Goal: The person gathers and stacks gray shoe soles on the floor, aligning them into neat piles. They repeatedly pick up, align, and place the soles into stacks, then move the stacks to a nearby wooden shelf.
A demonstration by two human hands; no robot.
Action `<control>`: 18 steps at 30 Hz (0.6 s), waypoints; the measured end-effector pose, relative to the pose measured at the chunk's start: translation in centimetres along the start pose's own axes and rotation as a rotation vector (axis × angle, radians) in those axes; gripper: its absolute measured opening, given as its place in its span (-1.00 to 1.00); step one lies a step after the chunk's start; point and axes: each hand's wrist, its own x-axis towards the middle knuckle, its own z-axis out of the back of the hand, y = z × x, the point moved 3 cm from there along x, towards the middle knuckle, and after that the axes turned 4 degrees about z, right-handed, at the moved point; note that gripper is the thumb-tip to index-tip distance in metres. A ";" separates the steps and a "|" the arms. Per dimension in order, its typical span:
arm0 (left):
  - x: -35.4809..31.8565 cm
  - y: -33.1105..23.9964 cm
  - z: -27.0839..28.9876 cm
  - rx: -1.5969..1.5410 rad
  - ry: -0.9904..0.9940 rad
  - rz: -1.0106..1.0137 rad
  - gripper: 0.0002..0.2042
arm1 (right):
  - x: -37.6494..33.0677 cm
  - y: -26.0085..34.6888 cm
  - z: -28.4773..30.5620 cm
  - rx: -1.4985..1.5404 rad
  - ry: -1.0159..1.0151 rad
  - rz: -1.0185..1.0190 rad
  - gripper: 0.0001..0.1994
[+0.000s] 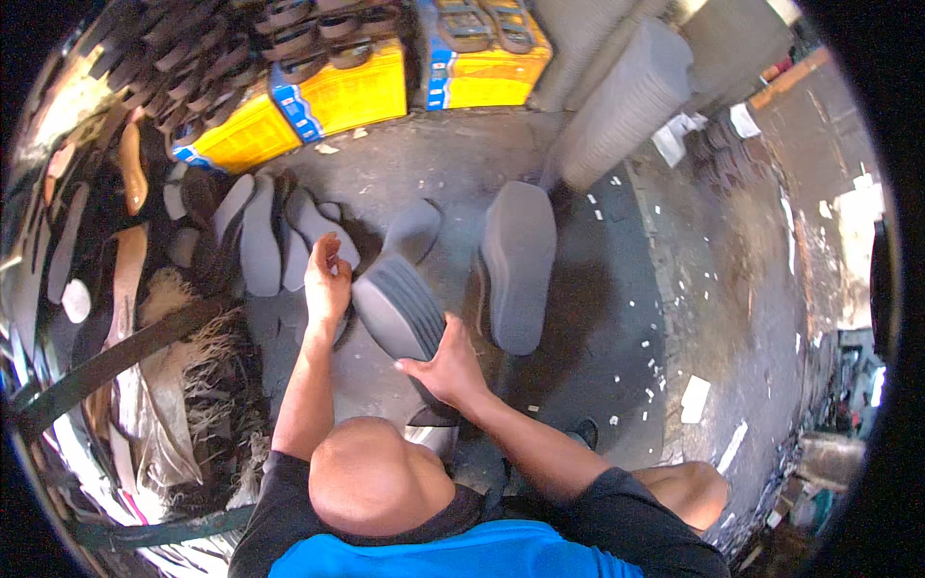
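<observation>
My right hand (447,368) grips the near side of a short stack of grey shoe soles (393,308), tilted so that the layered edges show, with the thumb along its near edge. Just left of the stack, my left hand (329,281) is raised with loosely bent fingers and visible gaps between them; nothing shows in it. Beyond the held stack lies a grey sole (412,231) on the floor. To the right stands a taller pile of grey soles (520,265). More soles (260,241) lie in a row to the left of my left hand.
Yellow and blue boxes (345,89) at the back carry brown sandals (332,27). A tall column of stacked grey sheets (631,101) leans at the back right. A dark strap (120,364) crosses frayed fibre (207,385) on the left. White scraps (695,399) dot the right floor.
</observation>
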 end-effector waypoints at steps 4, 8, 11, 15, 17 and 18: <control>-0.4 1.1 -4.2 0.155 0.227 -0.045 -0.54 | 1.1 3.9 12.4 0.420 -0.198 0.009 0.18; -1.5 2.4 -8.1 0.611 0.348 -0.085 -0.19 | 2.8 2.8 19.4 0.977 0.017 -0.139 -0.09; -2.3 2.0 -8.8 0.895 0.401 -0.066 -0.06 | 4.2 -0.1 18.7 0.711 -0.188 -0.247 -0.12; -4.4 -1.4 -5.8 0.656 0.381 0.108 0.03 | 3.1 0.3 18.6 -0.198 -0.677 -0.119 -0.13; -6.0 -3.9 -3.3 0.216 0.313 0.126 0.01 | 1.7 2.8 17.2 0.224 -0.607 0.164 -0.17; -7.2 -4.8 -2.3 0.013 0.284 0.229 -0.01 | 0.8 4.5 15.8 0.413 -0.539 0.317 -0.19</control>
